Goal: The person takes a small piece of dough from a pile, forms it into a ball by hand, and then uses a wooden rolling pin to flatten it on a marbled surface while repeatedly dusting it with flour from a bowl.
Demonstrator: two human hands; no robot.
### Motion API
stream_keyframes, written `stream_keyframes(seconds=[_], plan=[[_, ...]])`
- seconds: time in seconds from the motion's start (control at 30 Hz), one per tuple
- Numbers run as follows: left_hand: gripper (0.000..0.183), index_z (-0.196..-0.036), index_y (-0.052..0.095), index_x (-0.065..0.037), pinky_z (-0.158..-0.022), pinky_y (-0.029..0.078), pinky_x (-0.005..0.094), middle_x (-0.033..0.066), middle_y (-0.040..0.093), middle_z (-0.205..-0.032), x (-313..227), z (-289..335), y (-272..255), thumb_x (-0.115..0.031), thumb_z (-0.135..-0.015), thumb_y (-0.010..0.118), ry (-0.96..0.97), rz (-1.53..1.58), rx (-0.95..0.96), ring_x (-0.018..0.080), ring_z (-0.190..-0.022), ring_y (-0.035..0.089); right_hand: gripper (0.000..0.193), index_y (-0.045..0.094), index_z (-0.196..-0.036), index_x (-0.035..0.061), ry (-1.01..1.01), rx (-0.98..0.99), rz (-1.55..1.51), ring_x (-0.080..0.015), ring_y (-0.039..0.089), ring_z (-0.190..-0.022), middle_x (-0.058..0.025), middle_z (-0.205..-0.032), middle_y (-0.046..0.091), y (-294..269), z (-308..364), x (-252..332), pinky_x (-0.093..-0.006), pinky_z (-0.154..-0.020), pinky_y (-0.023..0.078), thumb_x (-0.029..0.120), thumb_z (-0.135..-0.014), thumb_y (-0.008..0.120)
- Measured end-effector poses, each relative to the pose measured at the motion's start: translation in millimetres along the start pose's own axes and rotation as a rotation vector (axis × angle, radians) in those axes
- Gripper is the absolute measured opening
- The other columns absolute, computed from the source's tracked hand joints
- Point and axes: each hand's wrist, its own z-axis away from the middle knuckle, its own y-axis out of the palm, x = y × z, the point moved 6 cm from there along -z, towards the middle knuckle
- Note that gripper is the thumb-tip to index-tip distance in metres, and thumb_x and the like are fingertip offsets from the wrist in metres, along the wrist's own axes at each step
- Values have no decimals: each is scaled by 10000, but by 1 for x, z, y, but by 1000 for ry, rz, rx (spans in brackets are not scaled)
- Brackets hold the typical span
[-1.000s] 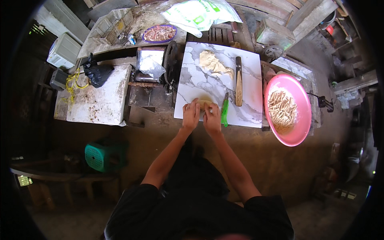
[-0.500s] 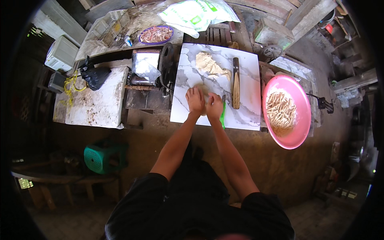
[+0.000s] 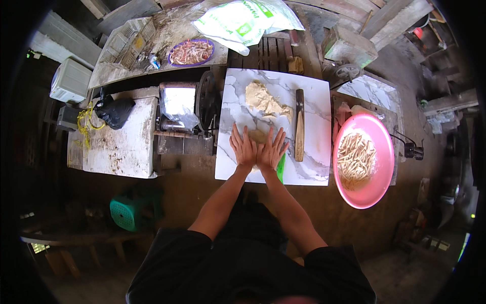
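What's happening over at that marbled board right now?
A person has the left hand and right hand spread, palms down, over a piece of dough on the board. A bigger dough lump lies just beyond, with a dark-handled wooden tool to its right. Farther right, a pink basin holds pale strips.

The left hand (image 3: 244, 149) and right hand (image 3: 272, 149) hide part of the dough piece (image 3: 258, 136); the right also covers part of the green tool (image 3: 281, 168). The frame's edge cuts off the white sack (image 3: 243, 23) at twelve o'clock, the black shirt (image 3: 248, 268) at six.
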Motion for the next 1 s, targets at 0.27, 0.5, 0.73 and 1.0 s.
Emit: stream_keyframes(seconds=[0.27,0.5,0.73,1.0], plan=[[533,-1256,309,-77,-1017,56,473,207,83,-1369,-8,2,-5,-156,-746,439,49,8,143,351,-1267,83,656,101,-1351,105,-42,20,-28,-308,12,-1297,-179,-1396,31,-2,7,-4,-497,-1005,-42,230,-779,396],[546,-1253,323,-63,-1020,22,472,205,85,-1373,-11,-2,-5,-194,-738,452,102,11,132,350,-1268,91,647,99,-1350,96,-179,33,7,-307,15,-1296,-179,-1394,31,0,-2,-2,-499,-1006,-50,239,-790,390],[486,-1217,365,-65,-1012,58,485,217,121,-1356,-12,-25,2,-167,-746,431,184,60,74,371,-1249,114,577,236,-1320,101,-267,38,17,-269,27,-1301,-121,-1405,67,4,-26,4,-482,-1016,-51,225,-781,401],[361,-1131,450,-62,-967,240,423,152,427,-1188,3,-36,3,-101,-774,490,376,198,287,324,-1168,327,337,476,-1112,66,-456,177,-130,-246,266,-1225,-96,-1263,371,17,-30,9,-456,-1022,88,156,-789,436]])
